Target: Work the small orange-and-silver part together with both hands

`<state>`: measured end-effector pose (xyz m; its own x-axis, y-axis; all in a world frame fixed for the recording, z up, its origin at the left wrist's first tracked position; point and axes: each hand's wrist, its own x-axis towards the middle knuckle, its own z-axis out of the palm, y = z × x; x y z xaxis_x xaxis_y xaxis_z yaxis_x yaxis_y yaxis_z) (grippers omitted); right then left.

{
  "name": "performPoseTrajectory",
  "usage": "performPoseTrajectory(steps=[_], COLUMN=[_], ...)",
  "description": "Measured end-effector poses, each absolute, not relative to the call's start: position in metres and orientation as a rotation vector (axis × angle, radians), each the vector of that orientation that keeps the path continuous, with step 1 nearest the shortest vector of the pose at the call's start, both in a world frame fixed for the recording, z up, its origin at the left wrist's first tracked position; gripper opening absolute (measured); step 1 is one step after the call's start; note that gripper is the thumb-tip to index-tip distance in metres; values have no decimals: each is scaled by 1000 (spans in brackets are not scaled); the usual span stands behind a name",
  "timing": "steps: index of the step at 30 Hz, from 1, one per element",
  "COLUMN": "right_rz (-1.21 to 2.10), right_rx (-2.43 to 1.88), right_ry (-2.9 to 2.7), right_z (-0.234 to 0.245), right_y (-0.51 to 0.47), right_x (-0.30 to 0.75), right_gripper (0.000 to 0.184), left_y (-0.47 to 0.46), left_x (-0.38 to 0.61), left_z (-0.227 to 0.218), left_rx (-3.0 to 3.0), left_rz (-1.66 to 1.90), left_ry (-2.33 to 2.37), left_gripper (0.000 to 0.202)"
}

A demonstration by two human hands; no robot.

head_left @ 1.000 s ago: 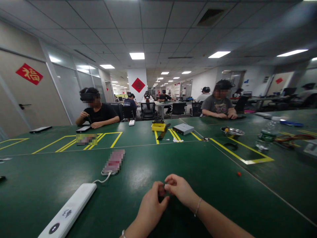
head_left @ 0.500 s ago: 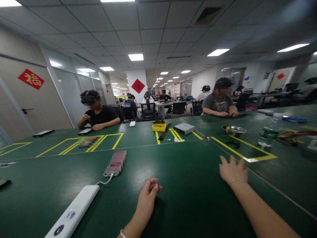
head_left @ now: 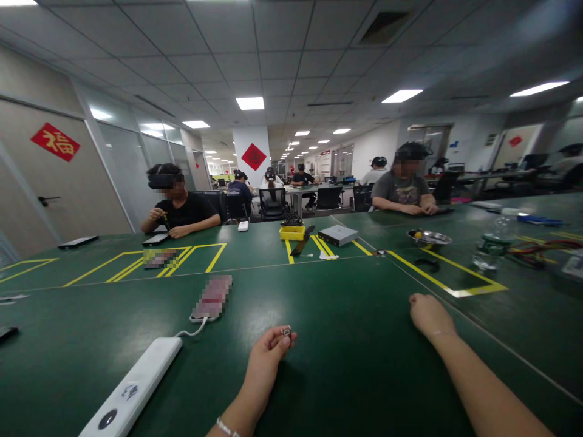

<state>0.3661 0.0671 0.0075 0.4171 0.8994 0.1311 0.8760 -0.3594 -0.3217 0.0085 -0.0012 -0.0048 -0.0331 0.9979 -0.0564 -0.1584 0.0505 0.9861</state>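
Note:
My left hand [head_left: 266, 358] is low in the middle of the green table [head_left: 355, 340], thumb and fingertips pinched on a small silvery metal part [head_left: 286, 331] held just above the surface. Far to its right, my right hand [head_left: 427, 314] lies stretched out on the table with its fingers curled under. What lies beneath them is hidden.
A long white power bank [head_left: 136, 388] lies at front left, cabled to a phone [head_left: 212, 297]. Farther back stand a yellow bin [head_left: 291, 232], a grey box [head_left: 337, 235], a metal bowl [head_left: 429, 237] and a water bottle [head_left: 489, 249]. Seated people work across the table.
The hands, together a second ago, have parted. My right hand reached out to the right, over where a small red bit lay, and its spread fingers have curled closed. The left keeps the metal part.

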Motion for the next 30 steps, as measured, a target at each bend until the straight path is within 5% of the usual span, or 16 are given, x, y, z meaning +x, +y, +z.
performPoseTrajectory(steps=[6,11,30], right_rz=[1093,1729,1940], right_rx=[-1434,-881,-579], right_ry=[-1413,-997,-749], right_z=[20,25,8], right_y=[56,34,27], right_x=[246,154,148], right_gripper=[14,24,22], left_y=[-2,-4,-6], left_x=[10,10,4], left_z=[-5,-7,-3], left_rx=[954,780,920], left_rz=[1249,1185,1284], left_ry=[1009,824,942], left_gripper=[29,26,21])
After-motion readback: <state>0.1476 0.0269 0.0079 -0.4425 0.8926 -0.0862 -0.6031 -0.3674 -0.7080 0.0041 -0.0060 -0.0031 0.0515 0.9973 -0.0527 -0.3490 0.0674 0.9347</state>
